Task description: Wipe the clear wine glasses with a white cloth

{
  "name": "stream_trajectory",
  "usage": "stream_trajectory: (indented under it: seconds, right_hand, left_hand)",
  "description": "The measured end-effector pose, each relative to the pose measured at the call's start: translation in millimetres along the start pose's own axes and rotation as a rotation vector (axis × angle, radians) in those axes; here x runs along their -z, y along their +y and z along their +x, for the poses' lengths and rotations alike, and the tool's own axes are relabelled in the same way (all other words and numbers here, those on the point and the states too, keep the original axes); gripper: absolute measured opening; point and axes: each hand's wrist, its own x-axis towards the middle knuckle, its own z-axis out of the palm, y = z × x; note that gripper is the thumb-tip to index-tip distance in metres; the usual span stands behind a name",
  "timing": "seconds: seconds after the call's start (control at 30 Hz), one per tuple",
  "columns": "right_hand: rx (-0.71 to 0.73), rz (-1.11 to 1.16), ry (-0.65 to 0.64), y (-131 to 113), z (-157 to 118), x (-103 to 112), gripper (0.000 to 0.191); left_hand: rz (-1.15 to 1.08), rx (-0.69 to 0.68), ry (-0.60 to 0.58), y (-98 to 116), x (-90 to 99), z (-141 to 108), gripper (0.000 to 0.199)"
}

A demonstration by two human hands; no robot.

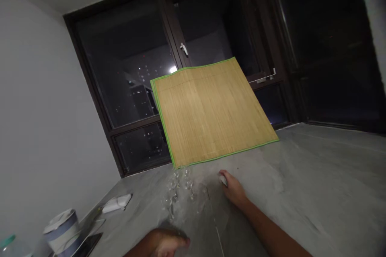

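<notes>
Straw mat point(214, 108): upright, bottom edge on the grey surface point(316, 192), apparently leaned on the window point(144, 68) for support. Your right hand point(233, 190) is just this side of the mat's bottom edge, fingers curled round a small pale object point(223, 180), probably gripped by the fingertips because it's small; can't tell what it is. Your left hand point(169, 244) is farther from the mat, blurred; can't tell finger opening or any hold. Clear stemmed glasses point(188, 184) cluster before the mat's lower left corner, maybe grouped within reach.
</notes>
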Motion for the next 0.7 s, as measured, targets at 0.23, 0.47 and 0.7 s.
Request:
stream_trajectory:
  seconds: [0.23, 0.47, 0.7]
  right_hand:
    - [-0.009, 0.037, -0.015, -6, 5, 1, 0.051]
    - [-0.028, 0.053, -0.016, -7, 2, 2, 0.047]
    - [-0.021, 0.038, -0.023, -11, 2, 3, 0.048]
  left_hand:
    - [-0.028, -0.204, 0.162, -5, -1.1, -21, 0.060]
    - [0.130, -0.235, 0.510, -8, -23.8, -21, 0.037]
    - [0.309, -0.352, 0.771, 11, -42.0, -7, 0.049]
